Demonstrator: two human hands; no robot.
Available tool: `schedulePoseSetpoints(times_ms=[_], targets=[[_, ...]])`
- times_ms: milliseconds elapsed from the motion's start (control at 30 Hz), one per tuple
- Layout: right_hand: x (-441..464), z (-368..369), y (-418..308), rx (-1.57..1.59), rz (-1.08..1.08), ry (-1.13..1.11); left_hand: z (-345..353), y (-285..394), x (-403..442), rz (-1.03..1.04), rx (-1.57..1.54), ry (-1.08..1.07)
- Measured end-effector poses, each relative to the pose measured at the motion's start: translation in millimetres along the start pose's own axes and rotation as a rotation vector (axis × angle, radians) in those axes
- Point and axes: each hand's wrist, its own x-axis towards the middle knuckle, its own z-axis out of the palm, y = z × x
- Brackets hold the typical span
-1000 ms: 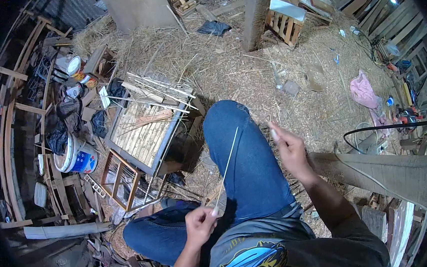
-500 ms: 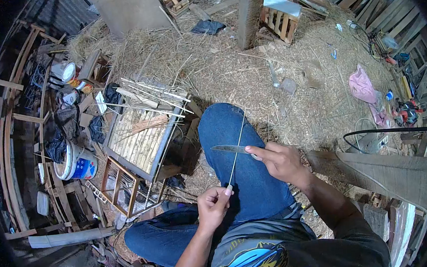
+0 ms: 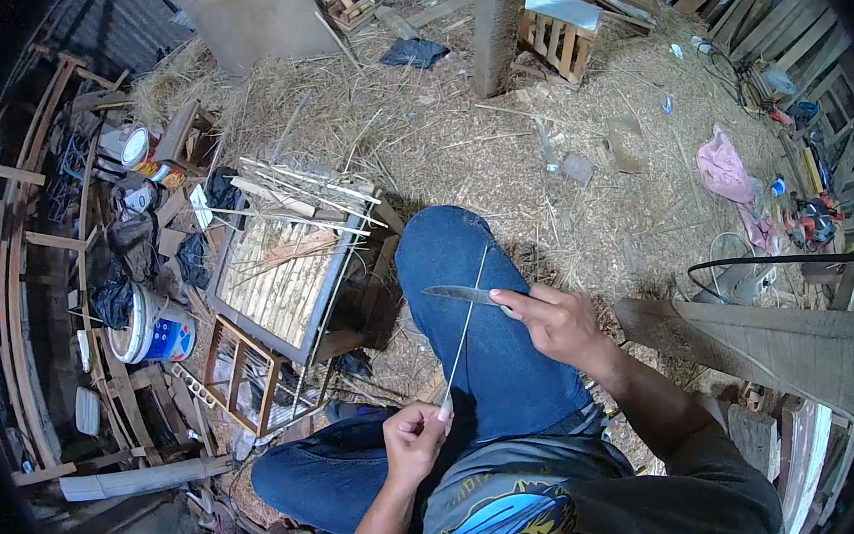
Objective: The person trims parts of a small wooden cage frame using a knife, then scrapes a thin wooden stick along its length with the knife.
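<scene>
A knife [image 3: 457, 293] is gripped in my right hand [image 3: 564, 326], its blade pointing left above my raised knee. My left hand [image 3: 418, 440] pinches the lower end of a thin pale stick [image 3: 463, 339] between thumb and fingers. The stick slants up and to the right over the blue jeans [image 3: 516, 380], and the blade crosses it near its upper part. Whether the edge presses into the stick is too small to tell. My right index finger lies along the back of the knife near the handle.
To the left stands a slatted table [image 3: 283, 288] topped with loose thin sticks [image 3: 306, 191]. A white bucket [image 3: 156, 328] is beyond it. A wooden post [image 3: 502, 30] rises ahead, and a thick plank [image 3: 775, 350] lies close on my right. Shavings cover the floor [image 3: 632, 201].
My left hand has drawn the stick down and to the left, so less of it extends beyond the blade. The right hand and knife have hardly moved.
</scene>
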Motion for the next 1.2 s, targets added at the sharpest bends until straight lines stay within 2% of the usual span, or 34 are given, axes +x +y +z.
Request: schedulePoseSetpoints(times_ms=[267, 400, 467, 500, 600, 667, 700, 800, 1200], targets=[[-0.2, 0.4, -0.5, 0.015, 0.004, -0.006, -32.0, -4.4, -33.5, -0.019, 0.064, 0.058], [-0.8, -2.5, 1.3, 0.067, 0.072, -0.008, -57.0, -14.1, -59.1, 0.009, 0.147, 0.078], [-1.2, 4.8, 4.3, 0.128, 0.096, -0.005, -62.7, -15.5, -66.8, -0.101, 0.099, 0.072], [-1.6, 17.8, 10.5, 0.269, 0.111, 0.176, -58.3, -10.2, -65.4, -0.125, 0.075, 0.058], [-4.2, 17.0, 12.5, 0.348, 0.104, 0.361, -39.8, -7.0, -42.0, -0.002, 0.154, -0.001], [-8.6, -4.4, -1.3, 0.232, 0.136, 0.097, -26.0, -12.9, -22.7, -0.011, 0.097, -0.013], [-8.7, -8.5, -6.9, 0.117, 0.065, 0.074, -18.0, -11.1, -12.2, -0.015, 0.102, -0.032], [-5.9, -8.5, -6.2, 0.027, -0.035, 0.040, 0.7, -1.4, 4.5, -0.012, 0.063, -0.077], [-3.0, -0.6, 2.5, 0.003, -0.019, 0.001, 1.4, 11.9, 7.4, -0.029, 0.043, -0.092]])
